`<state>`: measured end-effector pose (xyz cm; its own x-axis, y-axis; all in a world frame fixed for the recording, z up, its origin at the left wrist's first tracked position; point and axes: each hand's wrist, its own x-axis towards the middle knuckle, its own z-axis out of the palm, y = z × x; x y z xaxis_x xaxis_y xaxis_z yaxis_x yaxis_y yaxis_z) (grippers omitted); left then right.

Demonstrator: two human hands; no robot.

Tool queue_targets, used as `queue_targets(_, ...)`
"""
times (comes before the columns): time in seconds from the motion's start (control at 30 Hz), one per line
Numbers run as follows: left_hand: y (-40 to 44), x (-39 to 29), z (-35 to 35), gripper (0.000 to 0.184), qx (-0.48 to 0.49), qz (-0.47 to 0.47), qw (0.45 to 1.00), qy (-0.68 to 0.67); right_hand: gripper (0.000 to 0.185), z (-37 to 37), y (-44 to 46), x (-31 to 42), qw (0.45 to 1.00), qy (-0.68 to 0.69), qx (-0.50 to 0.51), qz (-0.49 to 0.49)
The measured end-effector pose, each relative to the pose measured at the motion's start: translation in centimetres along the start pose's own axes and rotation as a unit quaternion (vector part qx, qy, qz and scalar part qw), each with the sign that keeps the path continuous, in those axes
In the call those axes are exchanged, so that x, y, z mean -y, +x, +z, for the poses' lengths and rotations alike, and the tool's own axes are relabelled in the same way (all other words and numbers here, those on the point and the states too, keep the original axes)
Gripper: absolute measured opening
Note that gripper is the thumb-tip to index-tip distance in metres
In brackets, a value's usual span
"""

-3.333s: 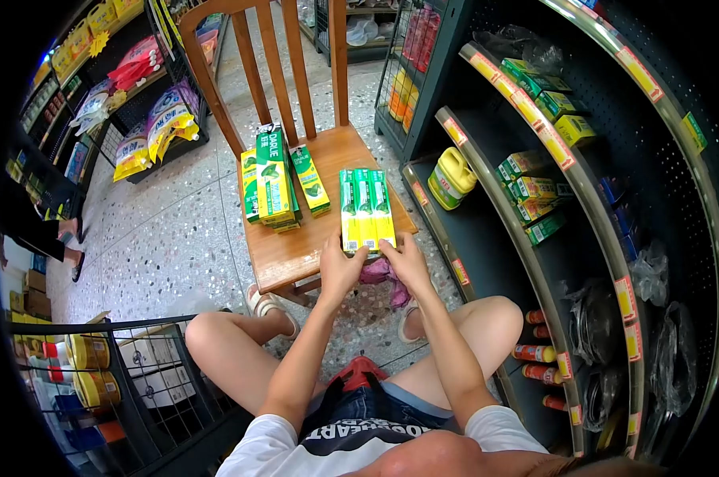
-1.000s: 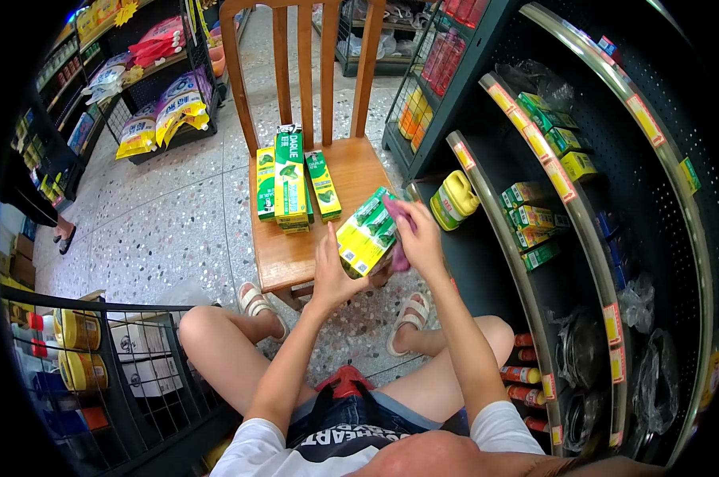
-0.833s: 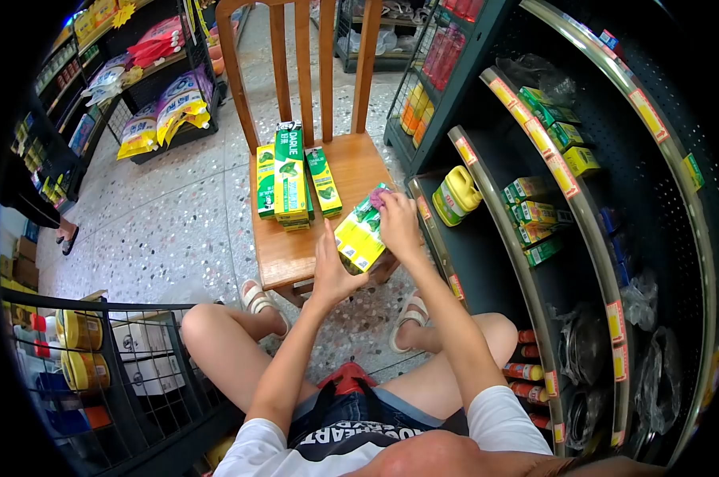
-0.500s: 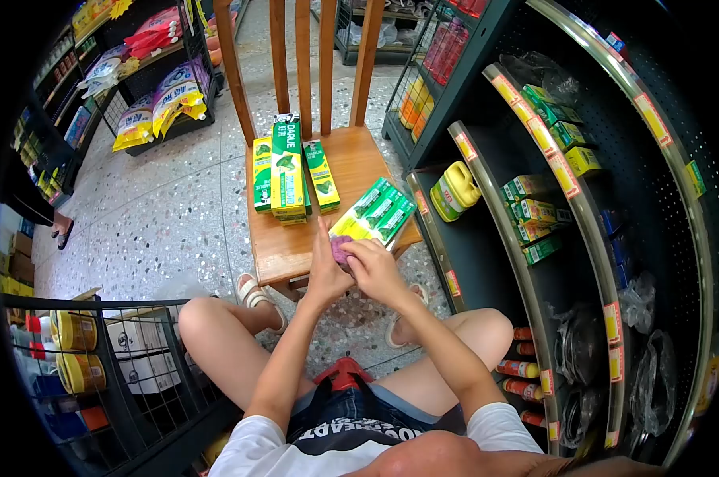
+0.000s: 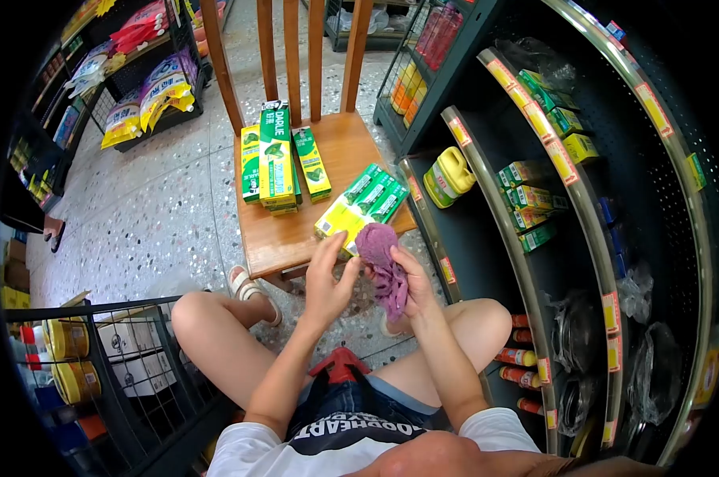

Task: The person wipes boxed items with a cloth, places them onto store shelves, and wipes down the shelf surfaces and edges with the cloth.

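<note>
My right hand (image 5: 411,288) is closed around a crumpled purple cloth (image 5: 380,256), held over the front edge of the wooden chair seat (image 5: 276,248). To its left, my left hand (image 5: 328,280) has its fingers apart and holds nothing, near the lower end of a pack of green and yellow boxes (image 5: 365,200). That pack lies slanted on the seat's right front part. Further back on the seat stands a stack of green and yellow toothpaste boxes (image 5: 277,159), with a single similar box (image 5: 312,163) lying beside it.
Dark shelves on the right hold small boxes (image 5: 532,196), a yellow jug (image 5: 448,176), bottles and plastic-wrapped items. A wire rack (image 5: 141,354) with tubs and cartons stands at the lower left. Bagged goods (image 5: 167,89) fill a rack further back. Another person's foot (image 5: 55,232) shows at the left.
The pack, earlier upright between both hands, now lies slanted on the seat, let go by my left hand. My right hand has moved from the pack towards me, with the purple cloth in it.
</note>
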<state>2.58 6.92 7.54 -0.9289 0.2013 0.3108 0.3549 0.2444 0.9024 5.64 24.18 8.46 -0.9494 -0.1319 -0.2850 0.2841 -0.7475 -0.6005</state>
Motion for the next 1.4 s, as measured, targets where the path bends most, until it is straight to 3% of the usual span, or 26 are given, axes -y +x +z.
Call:
queue_targets(0.07,-0.2,-0.4,0.0,0.045,0.044,-0.101,0.983,-0.146,0.035,1.4,-0.2,-0.6,0.999,0.03,-0.013,-0.012)
queue_targets(0.1,-0.4,-0.7,0.5,0.026,0.013,-0.115,0.965,-0.237,0.034,1.8,-0.2,-0.8,0.999,0.045,-0.021,-0.018)
queue_targets(0.23,0.6,-0.2,-1.0,0.011,-0.028,-0.23,0.878,-0.419,0.028,1.1,-0.6,-0.9,0.987,-0.097,-0.057,-0.111)
queue_targets(0.4,0.9,-0.5,-1.9,0.013,0.008,-0.197,0.926,-0.323,0.028,-0.4,-1.0,-0.5,0.914,-0.31,-0.157,-0.208)
queue_targets(0.47,1.2,-2.1,-3.0,0.014,-0.003,-0.215,0.919,-0.332,0.025,-0.1,-1.2,0.9,0.93,-0.237,-0.163,-0.227)
queue_targets(0.5,1.0,-2.0,-3.7,0.01,0.048,-0.227,0.921,-0.312,0.025,-0.7,-1.3,1.5,0.935,-0.213,-0.159,-0.235)
queue_targets(0.6,0.3,-2.0,-5.2,0.027,0.238,-0.222,0.925,-0.199,0.023,-1.2,-1.3,2.6,0.929,-0.201,-0.159,-0.268)
queue_targets(0.63,-0.2,-0.9,-4.6,0.035,0.252,-0.157,0.933,-0.204,0.023,-0.8,-1.5,3.1,0.925,-0.198,-0.162,-0.281)
queue_targets(0.73,-0.3,-0.1,-5.5,0.029,0.38,-0.291,0.872,-0.104,0.022,0.1,-2.8,4.8,0.917,-0.206,-0.165,-0.3)
queue_targets(0.8,-0.6,-0.3,-5.7,0.022,0.334,-0.219,0.903,-0.159,0.023,-0.4,-3.5,5.5,0.907,-0.236,-0.162,-0.31)
queue_targets(0.83,-0.6,-0.6,-5.7,0.022,0.302,-0.169,0.914,-0.211,0.017,-1.2,-3.4,5.7,0.893,-0.258,-0.201,-0.309)
queue_targets(0.87,-0.7,-0.7,-5.7,0.021,0.268,-0.118,0.92,-0.262,0.017,-1.8,-3.2,5.3,0.826,-0.38,-0.254,-0.33)
queue_targets(0.9,-0.6,-0.5,-5.2,0.022,0.265,-0.048,0.925,-0.268,0.017,-2.3,-3.0,4.9,0.741,-0.494,-0.3,-0.342)
queue_targets(0.93,-0.7,-0.9,-4.9,0.024,0.272,-0.103,0.91,-0.295,0.018,-2.6,-3.0,4.5,0.638,-0.597,-0.339,-0.348)
queue_targets(0.97,-0.8,-1.6,-4.7,0.027,0.277,-0.157,0.892,-0.322,0.033,-3.0,-3.2,3.9,0.655,-0.609,-0.236,-0.381)
queue_targets(1.0,-0.8,-2.4,-4.4,0.029,0.28,-0.21,0.87,-0.346,0.039,-3.1,-3.3,2.2,0.745,-0.546,-0.135,-0.358)
queue_targets(1.07,-0.8,-3.2,-3.1,0.033,0.293,-0.177,0.87,-0.354,0.052,-0.9,-4.0,-1.2,0.855,-0.427,0.006,-0.296)
queue_targets(1.13,-1.1,-3.2,-2.1,0.036,0.261,-0.176,0.863,-0.395,0.058,0.7,-4.4,-3.0,0.903,-0.355,0.02,-0.24)
queue_targets(1.23,-0.6,-2.3,-2.0,0.032,0.198,-0.189,0.892,-0.359,0.051,-0.3,-3.8,-3.8,0.958,-0.239,-0.072,-0.139)
queue_targets(1.33,-0.4,-0.3,-2.6,0.037,0.069,-0.158,0.983,-0.061,0.044,-1.8,-1.4,-0.3,0.972,-0.113,-0.147,-0.143)
queue_targets(1.37,0.1,-0.6,-2.8,0.065,0.048,-0.169,0.984,0.017,0.04,-2.3,-0.1,1.1,0.943,-0.194,-0.166,-0.211)
queue_targets(1.4,0.2,-0.1,-2.5,0.077,0.017,-0.117,0.991,0.061,0.036,-2.5,1.3,2.4,0.903,-0.274,-0.182,-0.277)
